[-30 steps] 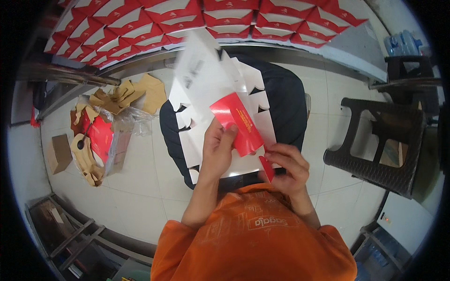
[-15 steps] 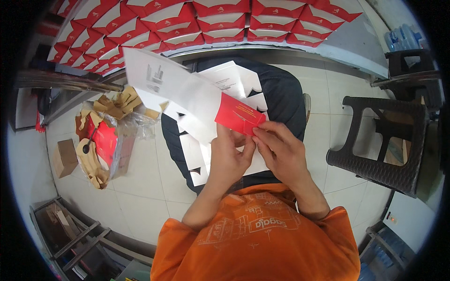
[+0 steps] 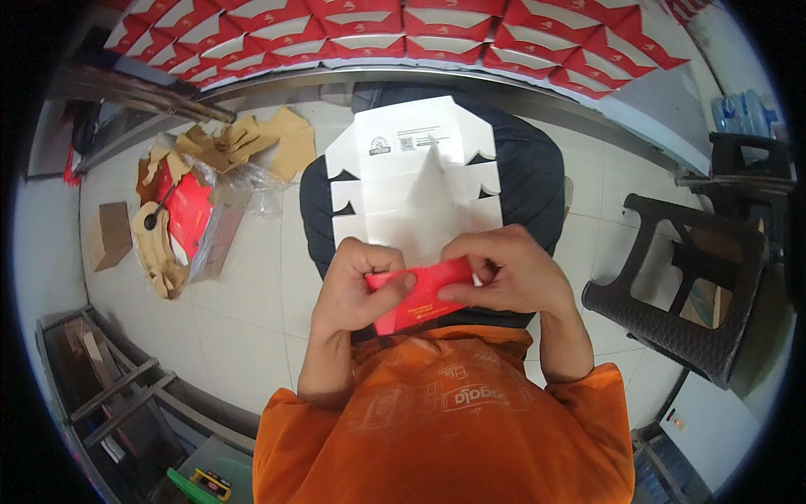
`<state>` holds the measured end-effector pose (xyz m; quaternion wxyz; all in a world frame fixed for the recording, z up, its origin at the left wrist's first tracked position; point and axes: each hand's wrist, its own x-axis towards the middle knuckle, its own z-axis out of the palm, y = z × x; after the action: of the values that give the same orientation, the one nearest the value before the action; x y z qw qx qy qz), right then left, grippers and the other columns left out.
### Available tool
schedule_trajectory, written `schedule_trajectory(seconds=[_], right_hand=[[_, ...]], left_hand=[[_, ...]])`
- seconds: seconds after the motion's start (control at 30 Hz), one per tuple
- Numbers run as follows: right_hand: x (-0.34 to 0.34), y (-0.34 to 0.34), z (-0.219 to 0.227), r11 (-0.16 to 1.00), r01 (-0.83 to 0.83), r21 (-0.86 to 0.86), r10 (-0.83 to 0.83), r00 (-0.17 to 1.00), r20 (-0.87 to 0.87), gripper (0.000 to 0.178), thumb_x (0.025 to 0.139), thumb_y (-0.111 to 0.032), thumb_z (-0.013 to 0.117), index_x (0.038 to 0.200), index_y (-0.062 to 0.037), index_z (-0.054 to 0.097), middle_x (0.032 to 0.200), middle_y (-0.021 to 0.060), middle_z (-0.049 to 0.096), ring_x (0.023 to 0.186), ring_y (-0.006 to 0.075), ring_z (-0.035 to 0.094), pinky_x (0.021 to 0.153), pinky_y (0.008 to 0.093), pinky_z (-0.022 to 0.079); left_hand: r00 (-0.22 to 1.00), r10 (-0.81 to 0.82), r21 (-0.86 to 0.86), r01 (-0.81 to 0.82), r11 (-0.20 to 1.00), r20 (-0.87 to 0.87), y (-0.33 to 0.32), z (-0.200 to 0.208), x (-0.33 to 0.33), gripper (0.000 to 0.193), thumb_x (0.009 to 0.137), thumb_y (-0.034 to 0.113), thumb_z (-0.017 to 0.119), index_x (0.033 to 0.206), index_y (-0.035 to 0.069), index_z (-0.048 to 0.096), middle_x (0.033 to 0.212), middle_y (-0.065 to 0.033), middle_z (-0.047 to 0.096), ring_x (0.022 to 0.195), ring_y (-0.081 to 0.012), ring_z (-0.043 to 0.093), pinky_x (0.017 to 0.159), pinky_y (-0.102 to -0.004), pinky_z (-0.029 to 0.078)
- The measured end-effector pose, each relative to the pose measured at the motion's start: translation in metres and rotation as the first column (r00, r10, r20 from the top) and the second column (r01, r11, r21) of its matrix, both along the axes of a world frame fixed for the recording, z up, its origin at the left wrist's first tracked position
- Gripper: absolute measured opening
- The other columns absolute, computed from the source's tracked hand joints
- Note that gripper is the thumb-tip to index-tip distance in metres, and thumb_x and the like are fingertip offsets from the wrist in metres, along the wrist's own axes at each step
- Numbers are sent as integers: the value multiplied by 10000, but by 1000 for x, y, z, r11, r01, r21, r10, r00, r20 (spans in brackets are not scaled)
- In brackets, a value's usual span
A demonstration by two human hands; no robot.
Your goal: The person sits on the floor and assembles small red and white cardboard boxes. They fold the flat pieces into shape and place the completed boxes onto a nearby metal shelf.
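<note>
A flat, die-cut cardboard box blank, white with small dark print and notched side flaps, lies spread in front of me over dark padded fabric. At its near end a red panel with gold lettering is bent up close to my orange shirt. My left hand grips the left part of the red panel, thumb on the near face and fingers curled behind. On the right part, my right hand pinches it likewise, its thumb pressed on the red face. The fingertips behind the panel are partly hidden.
Rows of folded red-and-white boxes stand on the far surface. At left, an opened plastic-wrapped pack of red card sits among torn brown paper. A dark plastic stool is at right, and a wooden rack at lower left.
The white blank, earlier raised and slanted to the left, now lies flat ahead of me. Both hands have come nearer my body and moved apart along the red panel, now bent upward.
</note>
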<state>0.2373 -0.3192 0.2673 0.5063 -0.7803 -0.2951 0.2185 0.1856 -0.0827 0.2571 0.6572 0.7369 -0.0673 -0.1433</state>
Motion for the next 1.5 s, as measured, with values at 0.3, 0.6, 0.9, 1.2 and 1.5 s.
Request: schedule_trajectory(seconds=[0.3,0.6,0.9,1.2,1.5], right_hand=[[-26,24,-2,991,132,-2,-129,970,208,384,773,-117,796,1145,-102,703,720,42,492,605,137,467,536,270,406],[-19,17,-11,995,60,85,-54,996,-69,469,678,-159,863,1112,-69,709,829,26,512,730,123,499,622,270,442],[-7,-8,-4,963,157,-219,-99,961,256,827,536,-393,911,1257,-134,600,1226,153,463,1170,346,450,981,434,394],[-20,26,26,992,120,-42,-103,950,294,761,535,-308,929,1190,-73,622,1235,162,525,1223,393,465,1097,548,304],[-18,3,23,953,-268,140,251,959,130,149,692,-80,807,793,-67,698,1083,96,570,1195,361,484,987,479,386]], left_hand=[[985,167,-280,-173,944,-47,-4,-21,-8,253,718,0,560,545,20,377,515,-5,298,504,-47,294,454,-275,231],[971,-63,-296,132,946,231,10,-24,2,261,598,8,624,509,45,381,477,-23,340,422,-171,292,443,-281,221],[998,-63,-156,63,986,2,28,6,-5,110,698,1,714,762,3,624,620,-44,602,602,-134,610,603,-260,475],[997,-64,-158,58,986,-32,-5,34,-12,305,729,44,815,1001,0,685,886,-117,729,806,-166,708,725,-281,532],[804,-309,-323,155,934,-508,8,-14,-16,107,890,70,709,916,-33,697,775,-15,671,677,-77,610,592,-197,470]])
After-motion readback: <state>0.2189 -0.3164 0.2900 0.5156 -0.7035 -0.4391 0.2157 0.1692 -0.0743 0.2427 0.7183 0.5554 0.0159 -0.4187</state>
